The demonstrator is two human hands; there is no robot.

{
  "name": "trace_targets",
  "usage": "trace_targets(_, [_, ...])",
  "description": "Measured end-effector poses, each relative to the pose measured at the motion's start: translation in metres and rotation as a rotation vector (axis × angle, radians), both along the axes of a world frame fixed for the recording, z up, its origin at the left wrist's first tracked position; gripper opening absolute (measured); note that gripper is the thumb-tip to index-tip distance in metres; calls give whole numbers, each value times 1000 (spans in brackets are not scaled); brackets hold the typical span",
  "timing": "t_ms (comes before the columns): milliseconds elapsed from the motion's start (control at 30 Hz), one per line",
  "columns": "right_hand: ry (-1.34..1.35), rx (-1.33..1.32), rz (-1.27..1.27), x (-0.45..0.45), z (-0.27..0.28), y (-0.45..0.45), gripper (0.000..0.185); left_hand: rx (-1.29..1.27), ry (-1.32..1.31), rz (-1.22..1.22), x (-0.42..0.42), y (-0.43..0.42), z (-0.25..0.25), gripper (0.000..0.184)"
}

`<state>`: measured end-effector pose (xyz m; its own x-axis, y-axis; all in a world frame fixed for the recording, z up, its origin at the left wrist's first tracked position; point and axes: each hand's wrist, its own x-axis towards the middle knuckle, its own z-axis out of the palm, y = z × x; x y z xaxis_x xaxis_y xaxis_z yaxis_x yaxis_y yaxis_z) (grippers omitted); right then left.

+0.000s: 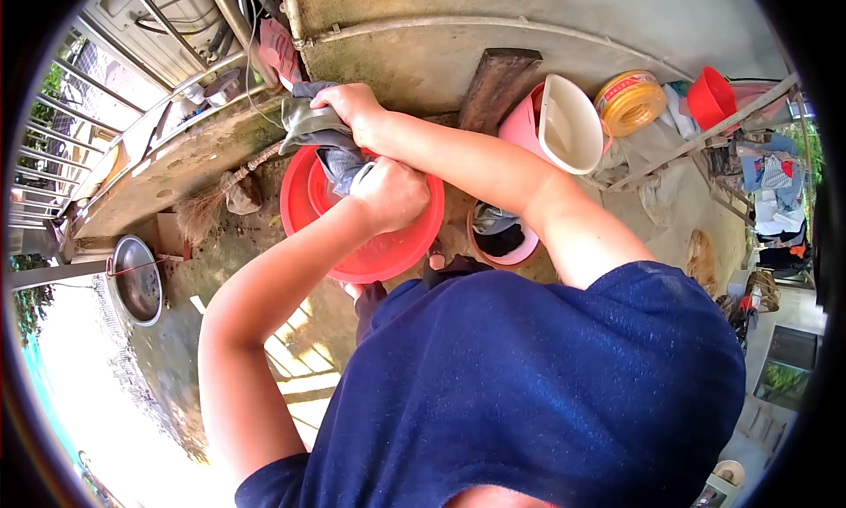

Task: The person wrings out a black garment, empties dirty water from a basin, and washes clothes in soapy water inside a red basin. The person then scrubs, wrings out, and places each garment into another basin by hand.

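A wet grey-green cloth [308, 125] is stretched and twisted between my two hands above a red basin [388, 257]. My right hand [352, 111] is wrapped round its upper part, farther from my body. Nearer to me, my left hand [390, 195] is closed in a fist round the lower part, over the basin. The basin stands on the ground just beyond my feet, with a smaller red container [322, 191] in it, partly covered by the cloth and my left arm.
A pink bucket [520, 248] with dark cloth stands right of the basin. Behind it are a white-and-pink tub [568, 125], a yellow hose coil [631, 103] and a wooden plank [500, 81]. A metal bowl [137, 281] and a broom [203, 210] lie left.
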<state>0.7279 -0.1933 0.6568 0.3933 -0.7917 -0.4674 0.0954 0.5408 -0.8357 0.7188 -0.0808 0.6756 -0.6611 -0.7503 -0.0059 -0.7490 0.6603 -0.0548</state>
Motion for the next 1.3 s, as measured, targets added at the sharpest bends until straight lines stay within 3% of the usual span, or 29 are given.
trace_targets(133, [27, -130, -15, -10, -10, -2, 13, 195, -212, -11, -17, -20, -22, 28])
trace_targets(200, [59, -158, -49, -14, -10, 2, 18, 80, 9, -70, -22, -34, -64, 39])
trace_targets(400, [69, -190, -113, -26, -37, -3, 21, 192, 114, 40, -36, -48, -86, 34])
trace_targets(600, [200, -352, -174, -46, -55, -15, 22, 263, -90, -35, -45, -59, -111, 30])
trace_targets(667, [385, -619, -265, -64, -73, -32, 25, 286, -185, -76, -34, -50, -90, 30])
trace_targets(700, [405, -625, -270, -81, -69, -32, 28, 309, -282, -92, -22, -40, -83, 30])
trace_targets(767, [363, -431, -272, -109, -82, -35, 28, 356, -191, 175, 12, -17, -109, 24])
trace_targets(833, [289, -317, -321, -130, -80, -32, 28, 541, -288, 309, 47, -7, -143, 22])
trace_targets(900, [334, -304, -220, -150, -71, -34, 28, 632, -158, 506, 57, 5, -145, 25])
trace_targets(1000, [75, -213, -298, -193, -82, -48, 33, 669, 8, 574, 58, 14, -157, 28])
trace_targets(1067, [177, -329, -214, -230, -81, -52, 34, 661, 47, 564, 48, 10, -157, 28])
trace_targets(1100, [365, -414, -133, -248, -81, -51, 33, 701, 99, 580, 42, 8, -159, 27])
trace_targets(1300, [248, -341, -285, -305, -72, -26, 28, 734, 287, 541, 14, 3, -171, 24])
